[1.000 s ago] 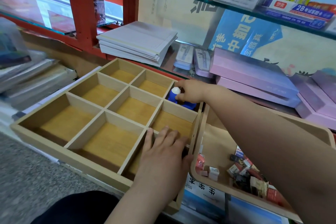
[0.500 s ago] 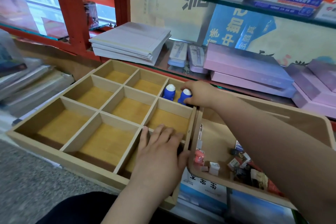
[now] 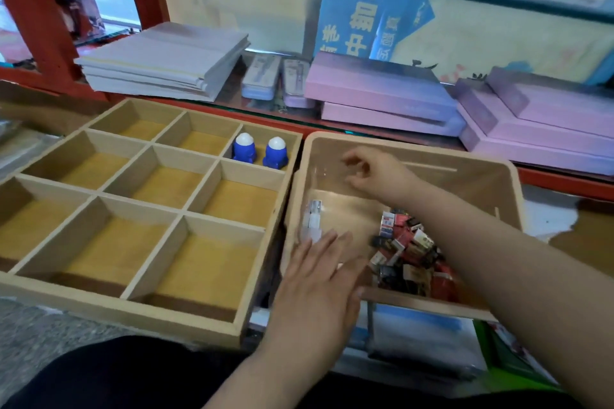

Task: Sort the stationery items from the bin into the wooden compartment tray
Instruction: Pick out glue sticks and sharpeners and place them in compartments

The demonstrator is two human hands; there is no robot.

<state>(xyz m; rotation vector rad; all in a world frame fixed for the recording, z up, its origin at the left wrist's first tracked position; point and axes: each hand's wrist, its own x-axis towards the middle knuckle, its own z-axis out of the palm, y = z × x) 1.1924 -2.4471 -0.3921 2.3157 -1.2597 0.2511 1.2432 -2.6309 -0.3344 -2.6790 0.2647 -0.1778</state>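
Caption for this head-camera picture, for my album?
Two blue white-capped items in the far-right compartment of the wooden tray; left hand and right hand hover over the bin.

tray (image 3: 116, 306) left edge cut off, left hand (image 3: 319, 279) blurred, hides bit of bin (image 3: 415, 152) rim, sm. items (image 3: 409, 252) unidentifiable

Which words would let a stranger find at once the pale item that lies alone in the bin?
Look at the beige bin to the right of the wooden tray. On its floor, near the left wall, lies a whitish item, beyond the fingertips of the left hand. Unlike the red and dark packets piled on the right, it is pale and lies apart.
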